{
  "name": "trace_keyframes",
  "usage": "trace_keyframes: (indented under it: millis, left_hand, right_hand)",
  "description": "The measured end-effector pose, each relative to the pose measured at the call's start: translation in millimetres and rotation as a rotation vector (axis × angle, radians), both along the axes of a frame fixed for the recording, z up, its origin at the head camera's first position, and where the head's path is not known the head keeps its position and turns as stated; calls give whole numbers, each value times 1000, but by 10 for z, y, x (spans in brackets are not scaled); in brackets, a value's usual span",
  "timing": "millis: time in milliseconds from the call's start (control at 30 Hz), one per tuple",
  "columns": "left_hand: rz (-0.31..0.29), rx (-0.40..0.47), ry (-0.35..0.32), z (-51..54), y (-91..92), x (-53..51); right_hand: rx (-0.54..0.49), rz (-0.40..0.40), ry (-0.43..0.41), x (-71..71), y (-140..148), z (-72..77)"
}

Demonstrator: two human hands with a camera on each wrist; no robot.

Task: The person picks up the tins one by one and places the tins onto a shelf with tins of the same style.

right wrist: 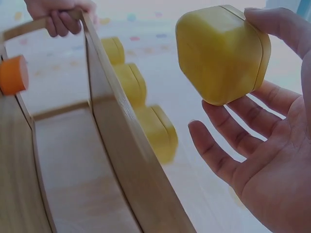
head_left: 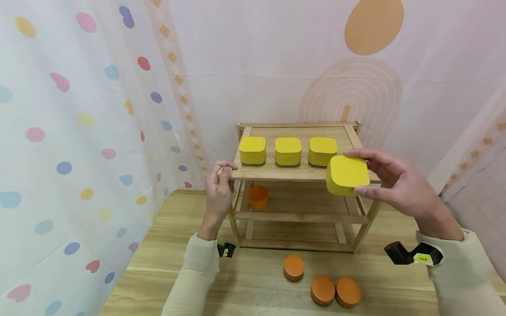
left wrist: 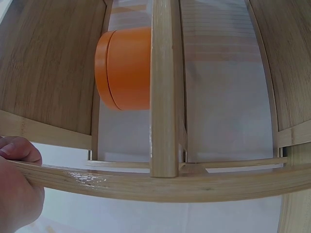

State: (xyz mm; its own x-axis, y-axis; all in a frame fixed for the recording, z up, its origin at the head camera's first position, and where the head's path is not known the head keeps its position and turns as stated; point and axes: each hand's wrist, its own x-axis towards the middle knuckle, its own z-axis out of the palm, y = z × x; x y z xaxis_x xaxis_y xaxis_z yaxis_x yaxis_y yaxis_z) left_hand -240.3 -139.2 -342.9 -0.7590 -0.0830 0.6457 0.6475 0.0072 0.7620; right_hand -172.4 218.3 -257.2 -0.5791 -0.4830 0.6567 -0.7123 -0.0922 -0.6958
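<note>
Two cream sleeves [head_left: 460, 272] front one wooden rack [head_left: 296, 218]; left hand [head_left: 219, 191] grips its nine-o'clock edge, right hand [head_left: 403, 186] pinches a yellow box [head_left: 348, 173] at three; three more boxes [head_left: 288, 151] stand on top; orange tins [head_left: 294, 267]: one inside, three at six; wrist labels [head_left: 423, 259] unreadable.

Soft, even brightness fills the head view, dimmer on the lower tiers of the shelf [head_left: 300, 218], with pale sheen on the worktop [head_left: 261, 287] near its front. The left wrist view shows glare on a lens-bowed rail [left wrist: 218, 188]; the right's is hazy, its shelved yellow boxes [right wrist: 130, 83] blurred.
</note>
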Motion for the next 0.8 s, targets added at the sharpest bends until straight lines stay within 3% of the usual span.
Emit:
trace_keyframes:
  millis: [400,800]
  left_hand:
    - [2,-3,2,2,-6,8]
    - [-2,-1,7,-6,0,0]
  right_hand:
    - [-67,-92,-159,-237,207,125]
    - [157,-303,-248,-399,335,130]
